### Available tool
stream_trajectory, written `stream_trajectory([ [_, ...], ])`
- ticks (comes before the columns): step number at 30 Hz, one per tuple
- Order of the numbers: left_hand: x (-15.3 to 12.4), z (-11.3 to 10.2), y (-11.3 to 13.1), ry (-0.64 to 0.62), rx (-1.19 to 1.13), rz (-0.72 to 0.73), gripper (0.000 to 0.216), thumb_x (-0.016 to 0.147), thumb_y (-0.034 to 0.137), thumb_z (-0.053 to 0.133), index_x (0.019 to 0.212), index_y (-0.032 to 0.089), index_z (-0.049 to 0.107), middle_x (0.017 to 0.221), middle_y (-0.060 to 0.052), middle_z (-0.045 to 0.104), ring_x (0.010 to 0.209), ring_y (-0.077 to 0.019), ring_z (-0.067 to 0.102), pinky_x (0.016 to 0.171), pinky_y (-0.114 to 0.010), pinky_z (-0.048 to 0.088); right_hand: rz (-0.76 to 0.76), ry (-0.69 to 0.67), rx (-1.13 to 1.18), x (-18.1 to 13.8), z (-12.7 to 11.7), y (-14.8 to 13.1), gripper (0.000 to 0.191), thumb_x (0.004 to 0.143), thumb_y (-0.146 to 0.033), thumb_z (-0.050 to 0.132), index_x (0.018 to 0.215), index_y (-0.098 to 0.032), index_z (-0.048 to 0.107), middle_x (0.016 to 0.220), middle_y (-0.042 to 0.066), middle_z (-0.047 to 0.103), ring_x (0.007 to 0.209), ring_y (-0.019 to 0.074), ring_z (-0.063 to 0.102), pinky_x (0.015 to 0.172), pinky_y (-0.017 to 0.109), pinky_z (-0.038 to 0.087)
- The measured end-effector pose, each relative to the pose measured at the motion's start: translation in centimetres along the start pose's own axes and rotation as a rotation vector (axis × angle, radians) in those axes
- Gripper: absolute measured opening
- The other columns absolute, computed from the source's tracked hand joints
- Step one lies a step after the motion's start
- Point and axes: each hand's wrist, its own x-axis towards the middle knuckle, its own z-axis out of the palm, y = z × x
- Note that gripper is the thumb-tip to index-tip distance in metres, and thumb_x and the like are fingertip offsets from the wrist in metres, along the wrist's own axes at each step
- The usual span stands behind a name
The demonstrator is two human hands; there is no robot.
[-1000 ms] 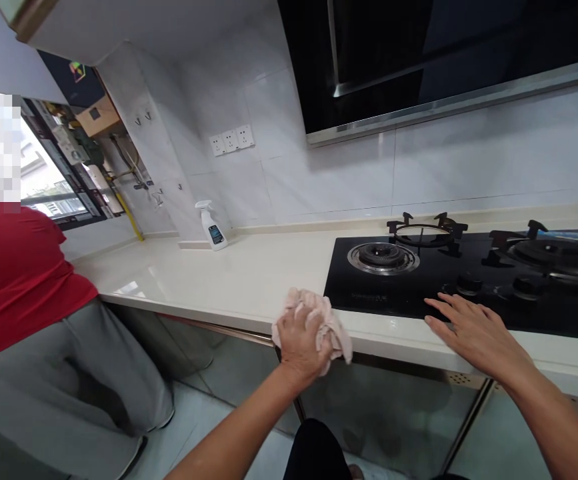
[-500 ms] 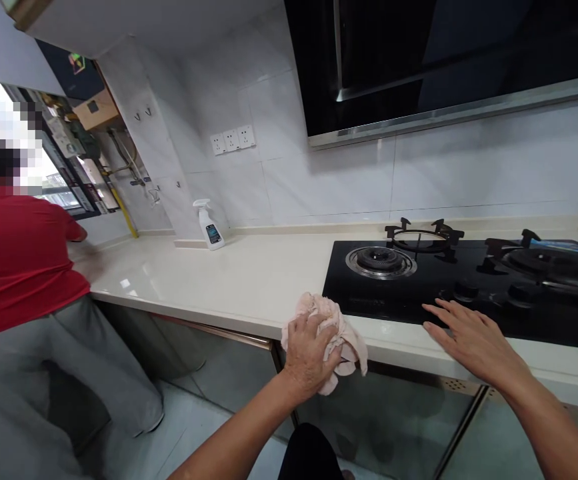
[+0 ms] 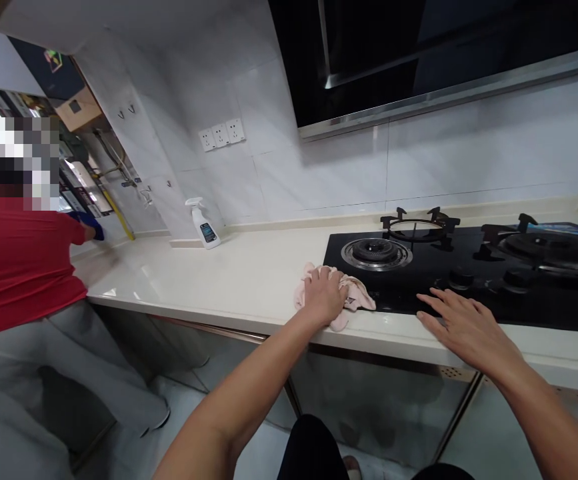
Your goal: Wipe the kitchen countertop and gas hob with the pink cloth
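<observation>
My left hand (image 3: 325, 293) grips a crumpled pale pink cloth (image 3: 361, 295) and presses it down at the front left corner of the black gas stove (image 3: 393, 293). Part of the cloth lies on the white countertop (image 3: 249, 280) beside the stove. My right hand (image 3: 461, 327) rests with fingers spread over the stove's front edge, just before the control knobs (image 3: 461, 279), and holds nothing. Near the hands is a round burner (image 3: 377, 253) with no pot support on it.
A white spray bottle (image 3: 203, 225) stands by the wall on the left. A black range hood (image 3: 419, 60) overhangs the stove. A pot support (image 3: 416, 230) sits on the rear burner. At far left, a person in a red shirt (image 3: 19, 260) leans over the counter.
My left hand has moved the cloth up and away from the counter's front edge onto the stove corner. My right hand stays in place. The other person's arm has shifted; a blue cloth-like thing shows there.
</observation>
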Motion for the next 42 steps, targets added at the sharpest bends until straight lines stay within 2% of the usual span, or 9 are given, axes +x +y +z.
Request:
stream_trajectory([
  [7,3.7,0.3,0.5,-0.054,-0.022,-0.055,0.048,0.106,0.044,0.041,0.147,0.026,0.058,0.157,-0.015,0.052,0.144,-0.0387,0.045,0.113,-0.061,0.043,0.017,-0.052,-0.018,0.2,-1.1,-0.8,0.066,0.099,-0.058,0.027,0.150,-0.029,0.059,0.161,0.006,0.052,0.154,0.0294,0.040,0.125,0.054,0.031],
  [12,0.5,0.0,3.2,-0.016,0.003,0.021,0.049,0.106,0.041,0.041,0.146,0.021,0.061,0.155,-0.019,0.053,0.140,-0.0420,0.048,0.111,-0.062,0.045,0.024,-0.061,-0.010,0.3,-1.5,-1.2,0.067,0.100,-0.059,0.024,0.149,-0.031,0.060,0.162,0.005,0.052,0.155,0.0289,0.039,0.124,0.054,0.032],
  [17,-3.6,0.9,7.1,0.017,0.004,0.181,0.046,0.106,0.048,0.045,0.145,0.032,0.061,0.159,-0.010,0.051,0.146,-0.0384,0.044,0.116,-0.060,0.044,0.000,0.010,-0.011,0.3,-0.4,-0.4,0.063,0.099,-0.057,0.031,0.144,-0.030,0.064,0.157,0.007,0.057,0.149,0.0324,0.046,0.120,0.058,0.037],
  [20,-4.2,1.7,8.6,0.066,-0.042,0.301,0.045,0.107,0.046,0.043,0.146,0.032,0.059,0.162,-0.008,0.049,0.148,-0.0373,0.043,0.116,-0.060,0.045,-0.035,0.051,-0.015,0.3,0.2,0.4,0.061,0.099,-0.053,0.030,0.141,-0.028,0.065,0.155,0.008,0.059,0.147,0.0319,0.049,0.119,0.057,0.040],
  [23,-3.3,1.8,8.2,0.039,-0.128,0.331,0.044,0.107,0.046,0.045,0.147,0.035,0.059,0.163,-0.006,0.048,0.148,-0.0341,0.044,0.118,-0.058,0.044,-0.054,0.030,-0.031,0.2,0.2,1.1,0.061,0.101,-0.048,0.024,0.143,-0.027,0.064,0.156,0.007,0.058,0.147,0.0292,0.049,0.119,0.055,0.040],
  [27,-1.1,1.3,5.8,-0.022,-0.187,0.306,0.043,0.106,0.044,0.051,0.147,0.038,0.061,0.162,-0.005,0.052,0.148,-0.0304,0.047,0.118,-0.052,0.045,-0.066,-0.016,-0.038,0.1,-0.1,1.7,0.064,0.102,-0.045,0.019,0.149,-0.029,0.059,0.159,0.004,0.055,0.149,0.0269,0.046,0.120,0.054,0.039],
  [32,0.9,0.9,1.0,0.056,-0.134,0.194,0.034,0.107,0.033,0.053,0.137,0.030,0.068,0.155,-0.007,0.058,0.143,-0.0258,0.051,0.118,-0.043,0.045,-0.059,-0.018,-0.023,0.1,0.1,1.9,0.066,0.101,-0.049,0.019,0.151,-0.029,0.058,0.161,0.004,0.053,0.151,0.0275,0.044,0.121,0.054,0.037],
  [38,0.2,-0.8,-9.3,0.099,0.006,-0.094,0.040,0.101,0.041,0.067,0.134,0.020,0.064,0.141,-0.011,0.062,0.122,-0.0264,0.065,0.103,-0.051,0.057,-0.038,-0.036,-0.015,0.1,-0.1,1.4,0.064,0.101,-0.047,0.022,0.151,-0.031,0.057,0.162,0.004,0.051,0.153,0.0270,0.042,0.123,0.053,0.033],
  [42,-1.8,-3.3,-15.9,0.042,0.084,-0.305,0.036,0.104,0.036,0.060,0.136,0.021,0.063,0.151,-0.011,0.057,0.131,-0.0291,0.059,0.107,-0.052,0.052,-0.025,-0.053,-0.018,0.1,-0.3,1.0,0.065,0.100,-0.046,0.022,0.152,-0.030,0.057,0.163,0.003,0.050,0.154,0.0270,0.040,0.124,0.054,0.033],
])
